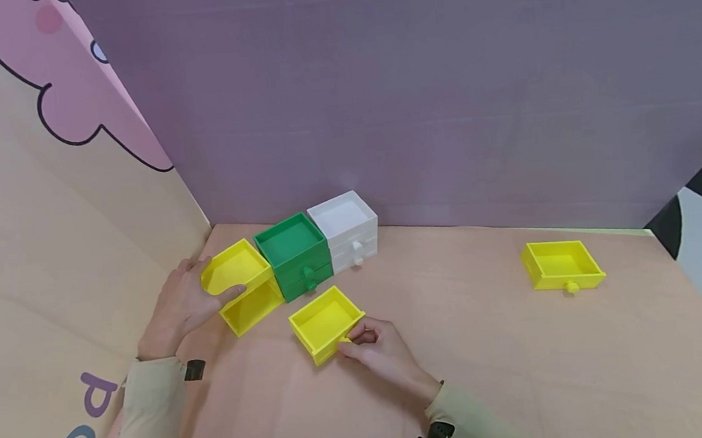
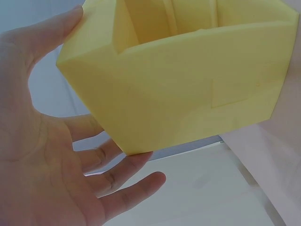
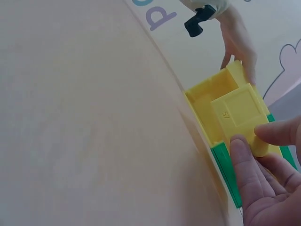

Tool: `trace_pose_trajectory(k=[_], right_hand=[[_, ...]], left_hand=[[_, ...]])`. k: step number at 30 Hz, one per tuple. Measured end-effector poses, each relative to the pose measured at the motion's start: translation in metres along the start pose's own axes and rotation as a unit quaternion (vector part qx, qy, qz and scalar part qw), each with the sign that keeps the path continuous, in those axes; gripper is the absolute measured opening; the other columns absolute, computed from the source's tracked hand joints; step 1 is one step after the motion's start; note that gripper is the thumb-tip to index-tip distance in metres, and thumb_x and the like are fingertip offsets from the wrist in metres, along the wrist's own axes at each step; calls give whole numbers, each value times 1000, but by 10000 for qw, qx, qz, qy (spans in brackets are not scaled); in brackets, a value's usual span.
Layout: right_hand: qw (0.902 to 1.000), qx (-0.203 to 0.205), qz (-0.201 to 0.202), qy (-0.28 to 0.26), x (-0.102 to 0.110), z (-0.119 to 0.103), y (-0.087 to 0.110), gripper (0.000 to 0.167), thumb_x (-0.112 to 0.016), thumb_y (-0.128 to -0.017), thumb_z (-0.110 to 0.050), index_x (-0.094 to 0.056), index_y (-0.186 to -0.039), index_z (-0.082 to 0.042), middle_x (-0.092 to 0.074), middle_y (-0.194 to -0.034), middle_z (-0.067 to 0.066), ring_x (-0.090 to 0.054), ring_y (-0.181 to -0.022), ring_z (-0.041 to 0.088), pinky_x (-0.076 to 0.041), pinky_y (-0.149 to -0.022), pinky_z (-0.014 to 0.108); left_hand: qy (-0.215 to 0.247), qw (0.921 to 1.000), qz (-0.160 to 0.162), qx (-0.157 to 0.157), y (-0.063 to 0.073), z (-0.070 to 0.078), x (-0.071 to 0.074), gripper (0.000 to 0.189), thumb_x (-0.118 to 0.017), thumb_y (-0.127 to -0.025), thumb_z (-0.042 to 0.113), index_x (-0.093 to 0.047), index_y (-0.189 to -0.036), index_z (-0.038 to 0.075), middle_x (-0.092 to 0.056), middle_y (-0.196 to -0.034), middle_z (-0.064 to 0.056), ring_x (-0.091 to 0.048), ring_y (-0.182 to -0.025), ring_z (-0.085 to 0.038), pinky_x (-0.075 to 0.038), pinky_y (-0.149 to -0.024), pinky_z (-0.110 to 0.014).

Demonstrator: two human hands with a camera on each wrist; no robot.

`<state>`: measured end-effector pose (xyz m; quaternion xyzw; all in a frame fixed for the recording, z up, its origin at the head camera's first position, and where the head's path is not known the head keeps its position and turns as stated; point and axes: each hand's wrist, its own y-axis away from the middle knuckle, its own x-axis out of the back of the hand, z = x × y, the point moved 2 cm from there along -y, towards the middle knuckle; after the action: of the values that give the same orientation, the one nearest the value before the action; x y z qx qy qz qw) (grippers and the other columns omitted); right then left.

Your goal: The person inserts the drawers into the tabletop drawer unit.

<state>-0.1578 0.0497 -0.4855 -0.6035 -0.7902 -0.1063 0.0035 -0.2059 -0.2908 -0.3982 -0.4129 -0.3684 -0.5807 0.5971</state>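
Observation:
My left hand [image 1: 187, 302] grips the left side of a yellow drawer case [image 1: 235, 268], thumb across its front and fingers around the far side. The case has an open front slot and a shallow recess on top. In the left wrist view, the fingers touch the case wall [image 2: 178, 89]. My right hand [image 1: 386, 354] pinches the round knob of a yellow drawer [image 1: 327, 320], in front of the case and apart from it. The right wrist view shows thumb and fingers around that knob [image 3: 260, 145]; the drawer's front panel [image 3: 240, 110] partly hides the case behind it.
A green drawer unit [image 1: 294, 256] stands right beside the yellow case, and a white drawer unit [image 1: 346, 230] adjoins it. Farther right lies another yellow drawer [image 1: 563, 265] with its knob facing front. A purple-grey wall [image 1: 441, 102] rises behind the pink tabletop [image 1: 456, 293].

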Motion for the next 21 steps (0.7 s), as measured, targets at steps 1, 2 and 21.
trace_pose_trajectory(k=[1,2,21], right_hand=[[10000,-4,-46,-27,-2,0,0,23,-83,-91,-12,-69,-102,2,-76,-96,12,-72,-82,14,-64,-76,26],[9999,-12,-101,-63,-5,0,0,23,-83,-91,-12,-69,-102,2,-76,-96,12,-73,-82,14,-64,-77,26],[9991,-123,-401,-109,-46,-6,-15,22,-83,-90,-17,-70,-100,-3,-76,-98,7,-69,-83,12,-61,-80,23]], left_hand=[[-12,10000,4,-11,0,0,0,102,-68,-93,65,-42,-157,-10,-47,-149,-39,-53,-127,-54,-49,-106,-69],[-21,10000,7,-21,0,0,0,102,-69,-94,65,-42,-157,-10,-47,-150,-40,-53,-128,-55,-49,-107,-70],[-5,10000,-40,45,0,1,0,103,-68,-93,65,-40,-159,-9,-44,-153,-40,-50,-131,-56,-46,-109,-72]])
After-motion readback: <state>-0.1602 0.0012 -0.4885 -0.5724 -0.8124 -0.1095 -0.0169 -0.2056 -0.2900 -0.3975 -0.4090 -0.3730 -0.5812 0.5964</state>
